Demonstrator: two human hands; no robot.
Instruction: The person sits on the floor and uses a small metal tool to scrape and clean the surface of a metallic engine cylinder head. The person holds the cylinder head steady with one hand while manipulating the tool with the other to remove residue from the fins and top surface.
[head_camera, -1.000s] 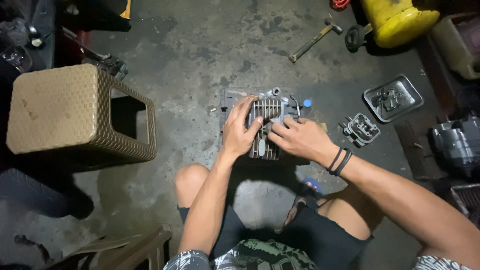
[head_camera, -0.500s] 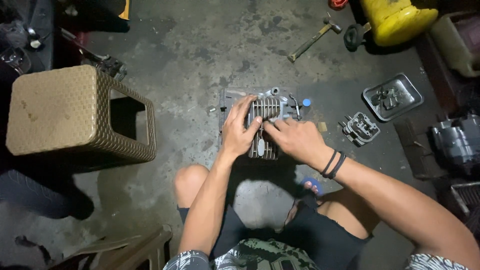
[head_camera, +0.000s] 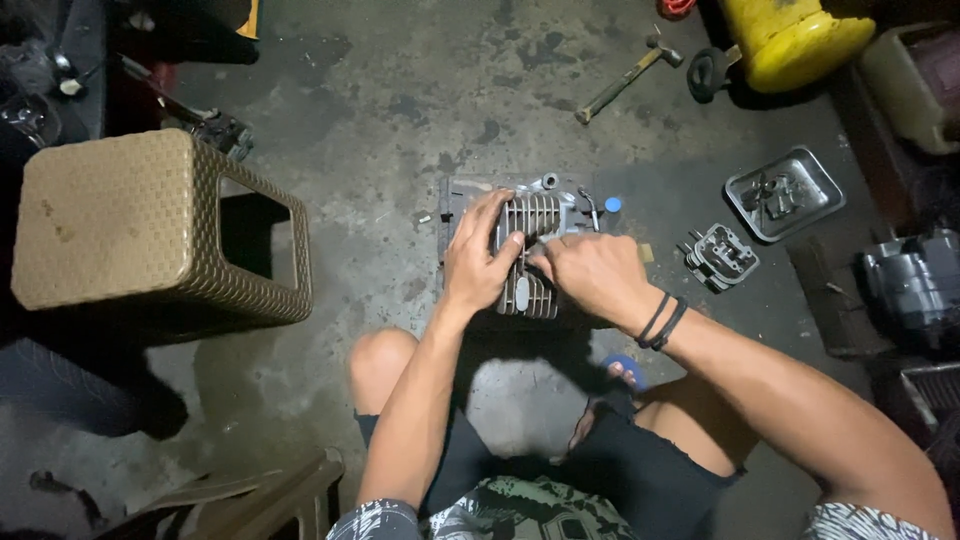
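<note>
Both hands cover much of the finned engine part (head_camera: 535, 215); the yellow container (head_camera: 790, 40) at upper right is cut off.

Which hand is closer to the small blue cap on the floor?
Right. The right hand lies just below the blue cap; the left hand rests on the finned engine part, farther to its left.

— What lies on the stained concrete floor (head_camera: 400, 110)?
— A woven tan stool (head_camera: 130, 225) at left, a hammer (head_camera: 625, 72) near a yellow container (head_camera: 790, 35).
— And at right?
— A metal tray (head_camera: 785, 192) of small parts, a finned engine piece (head_camera: 722, 256) just beside it
</note>
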